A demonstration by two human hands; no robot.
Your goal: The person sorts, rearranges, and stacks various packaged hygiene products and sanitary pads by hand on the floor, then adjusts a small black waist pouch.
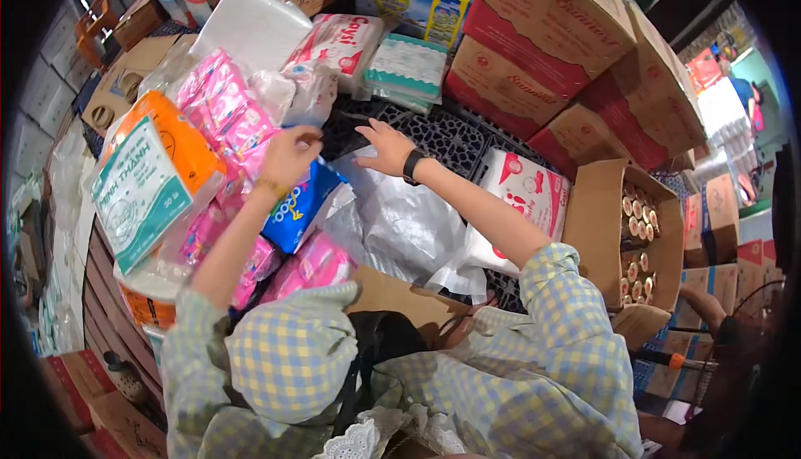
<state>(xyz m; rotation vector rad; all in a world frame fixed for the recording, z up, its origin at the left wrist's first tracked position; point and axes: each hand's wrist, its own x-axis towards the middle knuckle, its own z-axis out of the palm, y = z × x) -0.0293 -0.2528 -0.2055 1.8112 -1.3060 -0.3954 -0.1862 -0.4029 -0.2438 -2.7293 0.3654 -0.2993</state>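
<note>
A person in a checked shirt is holding both hands over a black lattice pallet (446, 135) among packaged goods. The left hand (290, 157) is poising its fingers half curled above a blue packet (302, 209), which is lying against pink packets (224, 104) by the pallet's left edge; whether the hand is gripping anything cannot be told. The right hand (389, 152), wearing a watch (411, 165), is hovering, fingers spread and grasping nothing visible, at the far end of a crumpled plastic bag (405, 221). A white-and-red pack (524, 182) is resting toward the pallet's right edge. Careful handling is probably calling for light fingertips on the thin, slippery-looking film, and for keeping the bag's loose folds clear of the blue packet
</note>
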